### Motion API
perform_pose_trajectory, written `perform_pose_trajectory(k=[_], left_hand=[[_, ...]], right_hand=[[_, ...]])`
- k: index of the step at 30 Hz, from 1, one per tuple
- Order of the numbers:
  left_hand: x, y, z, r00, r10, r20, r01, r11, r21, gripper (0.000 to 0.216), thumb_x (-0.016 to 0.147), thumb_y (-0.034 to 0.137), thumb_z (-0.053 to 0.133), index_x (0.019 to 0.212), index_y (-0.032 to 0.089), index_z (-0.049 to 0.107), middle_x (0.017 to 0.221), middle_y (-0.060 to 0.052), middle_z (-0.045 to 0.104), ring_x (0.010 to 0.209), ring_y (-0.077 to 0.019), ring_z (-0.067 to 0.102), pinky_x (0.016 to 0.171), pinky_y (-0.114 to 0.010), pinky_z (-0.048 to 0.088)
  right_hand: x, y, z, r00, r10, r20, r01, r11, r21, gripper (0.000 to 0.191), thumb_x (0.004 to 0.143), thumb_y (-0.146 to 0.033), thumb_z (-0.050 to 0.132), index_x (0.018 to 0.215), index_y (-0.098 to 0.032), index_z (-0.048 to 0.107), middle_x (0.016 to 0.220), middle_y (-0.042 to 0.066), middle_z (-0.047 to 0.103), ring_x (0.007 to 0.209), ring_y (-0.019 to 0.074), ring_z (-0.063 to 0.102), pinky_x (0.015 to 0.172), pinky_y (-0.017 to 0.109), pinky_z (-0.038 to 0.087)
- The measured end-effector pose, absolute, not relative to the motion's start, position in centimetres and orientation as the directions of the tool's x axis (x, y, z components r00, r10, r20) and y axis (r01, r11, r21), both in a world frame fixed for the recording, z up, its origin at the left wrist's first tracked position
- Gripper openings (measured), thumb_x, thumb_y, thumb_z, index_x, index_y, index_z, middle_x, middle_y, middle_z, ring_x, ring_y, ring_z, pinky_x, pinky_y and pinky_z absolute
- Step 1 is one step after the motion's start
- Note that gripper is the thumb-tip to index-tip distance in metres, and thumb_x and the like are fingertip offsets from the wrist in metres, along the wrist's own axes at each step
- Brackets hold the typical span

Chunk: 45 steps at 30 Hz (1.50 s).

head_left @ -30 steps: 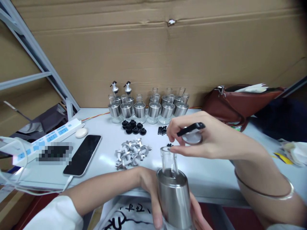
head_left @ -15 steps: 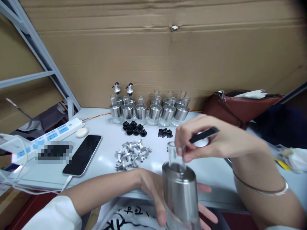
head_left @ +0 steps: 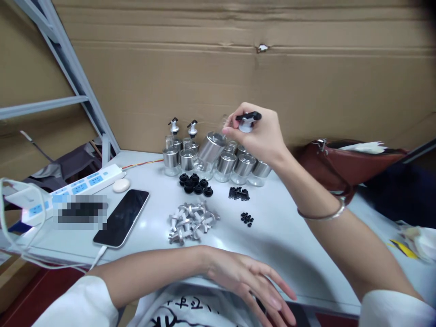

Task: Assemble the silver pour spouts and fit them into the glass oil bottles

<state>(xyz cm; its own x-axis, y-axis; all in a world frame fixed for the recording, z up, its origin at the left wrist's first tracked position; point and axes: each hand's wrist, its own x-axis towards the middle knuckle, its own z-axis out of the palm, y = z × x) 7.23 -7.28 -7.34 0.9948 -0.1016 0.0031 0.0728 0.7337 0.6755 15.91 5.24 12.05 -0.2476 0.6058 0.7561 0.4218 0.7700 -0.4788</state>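
I have my right hand [head_left: 261, 134] stretched forward, fingers pinching the neck of a tilted bottle [head_left: 210, 149] behind the stoppers [head_left: 195, 184], with a spout [head_left: 247, 123] tucked against the palm. My left hand [head_left: 250, 282] hangs to their front right, fingers loosely spread. Behind them to the left, two spouted bottles [head_left: 177, 144] stand upright; their contents I cannot tell.

The right arm [head_left: 327, 213] stretches out over the bench [head_left: 279, 218], its hand [head_left: 259, 131] toward the far edge, fingers curled and thumb drawn in to grip. The left forearm [head_left: 156, 272] runs across by the near edge, wrist bent, its hand [head_left: 245, 279] loose, fingers spread and grasping nothing.
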Motion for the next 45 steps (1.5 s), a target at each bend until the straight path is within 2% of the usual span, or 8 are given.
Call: perform_pose_trajectory(k=[11,18,32,36,39,41,43,45], left_hand=[[7.5,-7.0,-7.3,0.992,-0.124,-0.018,0.104,0.733,0.672,0.040,0.070,0.022,0.074,0.106,0.017,0.056,0.095,-0.005,0.063,0.082,-0.0151,0.068,0.076,-0.032,0.052],[7.2,-6.9,-6.4,0.989,-0.135,-0.059,0.140,0.732,0.667,0.040,0.069,0.023,0.075,0.104,0.019,0.057,0.094,-0.002,0.064,0.081,-0.0135,0.068,0.078,-0.029,0.052],[7.2,-7.0,-6.2,0.992,-0.117,-0.044,0.116,0.729,0.674,0.039,0.067,0.027,0.076,0.101,0.018,0.058,0.093,-0.003,0.064,0.078,-0.0140,0.068,0.076,-0.031,0.052],[7.2,-7.0,-6.3,0.993,-0.106,-0.059,0.118,0.732,0.671,0.047,0.062,0.028,0.080,0.103,0.019,0.057,0.094,-0.003,0.064,0.080,-0.0149,0.068,0.078,-0.032,0.052],[7.0,-6.9,-6.2,0.990,-0.101,-0.094,0.138,0.725,0.675,0.053,0.059,0.028,0.082,0.105,0.020,0.057,0.096,-0.004,0.063,0.081,-0.0158,0.068,0.078,-0.035,0.052],[7.0,-6.8,-6.1,0.989,-0.099,-0.109,0.147,0.724,0.674,0.053,0.060,0.029,0.082,0.105,0.020,0.056,0.096,-0.004,0.063,0.081,-0.0159,0.067,0.078,-0.035,0.052],[7.0,-6.7,-6.1,0.987,-0.105,-0.122,0.160,0.725,0.670,0.053,0.060,0.030,0.082,0.105,0.019,0.056,0.096,-0.005,0.063,0.082,-0.0161,0.067,0.077,-0.036,0.052],[7.0,-6.6,-5.9,0.982,-0.131,-0.136,0.189,0.721,0.667,0.054,0.059,0.031,0.082,0.104,0.018,0.057,0.095,-0.005,0.063,0.082,-0.0169,0.067,0.076,-0.037,0.052]], right_hand=[[14.7,9.6,10.0,-0.265,0.626,0.733,0.674,0.664,-0.323,0.010,0.069,-0.018,0.062,0.065,-0.018,0.053,0.066,0.000,0.062,0.062,0.0133,0.055,0.066,0.029,0.042],[13.1,10.7,7.4,-0.304,0.650,0.697,0.812,0.559,-0.167,0.004,0.073,-0.017,0.057,0.076,-0.018,0.059,0.075,0.002,0.066,0.068,0.0171,0.057,0.065,0.029,0.038],[11.5,10.8,5.0,-0.428,0.683,0.592,0.838,0.545,-0.024,0.014,0.082,-0.012,0.048,0.090,-0.016,0.059,0.097,0.011,0.064,0.078,0.0208,0.058,0.063,0.030,0.036],[12.2,9.1,4.9,-0.426,0.591,0.685,0.769,0.635,-0.070,0.008,0.085,-0.021,0.049,0.088,-0.018,0.055,0.112,0.013,0.055,0.085,0.0218,0.055,0.065,0.032,0.040],[13.3,6.2,4.6,-0.371,0.489,0.790,0.677,0.724,-0.130,0.011,0.087,-0.028,0.049,0.081,-0.019,0.052,0.102,0.012,0.051,0.092,0.0232,0.051,0.075,0.037,0.042],[14.2,3.6,4.3,-0.322,0.492,0.809,0.629,0.750,-0.206,0.016,0.088,-0.031,0.049,0.076,-0.020,0.052,0.091,0.009,0.047,0.089,0.0226,0.048,0.078,0.039,0.042],[15.3,1.0,4.0,-0.356,0.582,0.732,0.546,0.765,-0.343,0.019,0.088,-0.034,0.052,0.075,-0.019,0.055,0.084,0.006,0.045,0.082,0.0198,0.048,0.074,0.037,0.044],[16.3,-1.0,3.6,-0.526,0.665,0.530,0.375,0.741,-0.557,0.018,0.086,-0.034,0.058,0.078,-0.019,0.062,0.080,0.003,0.047,0.074,0.0156,0.049,0.066,0.031,0.044]])
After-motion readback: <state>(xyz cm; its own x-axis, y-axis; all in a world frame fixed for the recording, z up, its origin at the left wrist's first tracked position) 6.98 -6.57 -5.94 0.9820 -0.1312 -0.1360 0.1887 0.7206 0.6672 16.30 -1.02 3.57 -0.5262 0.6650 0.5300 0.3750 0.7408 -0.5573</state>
